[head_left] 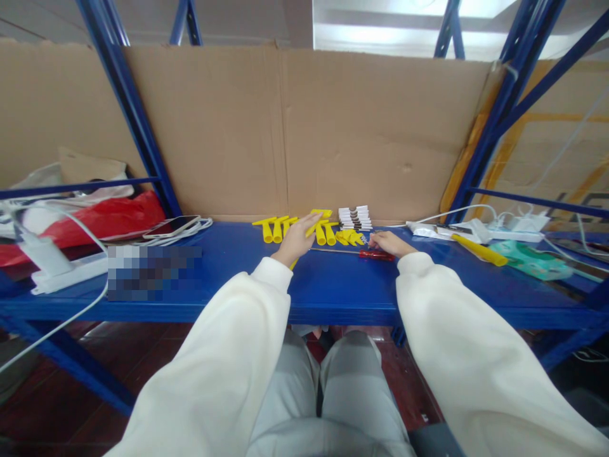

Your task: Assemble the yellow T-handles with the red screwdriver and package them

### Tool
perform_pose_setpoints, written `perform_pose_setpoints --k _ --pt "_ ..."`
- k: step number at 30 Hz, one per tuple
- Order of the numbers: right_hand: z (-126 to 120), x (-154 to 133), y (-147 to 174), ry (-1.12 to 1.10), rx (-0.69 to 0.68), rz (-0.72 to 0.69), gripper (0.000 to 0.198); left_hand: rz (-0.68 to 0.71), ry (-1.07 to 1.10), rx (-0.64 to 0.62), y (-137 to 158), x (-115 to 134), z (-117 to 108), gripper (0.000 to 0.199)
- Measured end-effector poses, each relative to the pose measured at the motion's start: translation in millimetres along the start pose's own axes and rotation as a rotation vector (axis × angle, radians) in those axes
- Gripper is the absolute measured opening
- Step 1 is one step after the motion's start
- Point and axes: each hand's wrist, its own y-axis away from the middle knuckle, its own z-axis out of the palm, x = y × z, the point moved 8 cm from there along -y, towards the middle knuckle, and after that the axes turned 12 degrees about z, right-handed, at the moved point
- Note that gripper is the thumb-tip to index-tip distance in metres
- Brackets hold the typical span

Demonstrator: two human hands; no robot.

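My left hand [295, 241] is closed around a yellow plastic T-shaped handle [321, 213]; its flat head shows beyond my fingers. More yellow T-shaped handles [268, 231] stand on both sides of that hand. My right hand [391, 242] has its fingertips pinched together beside a cluster of tiny metal parts [365, 239], perhaps screws; whatever is between them is too small to make out. Just left of those lies a pile of small yellow plastic pieces [349, 237]. A screwdriver with a red handle [375, 255] lies in front, its shaft pointing left.
Behind the pile sits a stack of white and black pieces [354, 218]. A yellow tapered piece [479, 250] and a green packet [533, 259] lie right, near a power strip [518, 230]. Cables, a phone [172, 226] and a red bag [118, 219] are left. Cardboard [342, 133] backs the blue shelf [342, 285].
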Motion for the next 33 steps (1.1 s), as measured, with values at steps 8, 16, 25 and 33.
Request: perform_pose_setpoints --k 8,16,25,33 --pt "-4 -1 3 -0.053 0.003 0.058 0.036 -0.001 -0.019 -0.002 -1 1 0 0.061" --pt "-5 -7 4 -0.031 0.013 0.032 0.025 0.005 -0.15 -0.135 1 15 4 0.062" --pt "7 -46 29 -0.256 -0.137 -0.119 0.035 0.19 -0.522 -0.636 10 64 43 0.064" --pt "10 -39 23 -0.385 -0.143 -0.045 0.03 0.212 -0.592 -0.679 11 65 47 0.069"
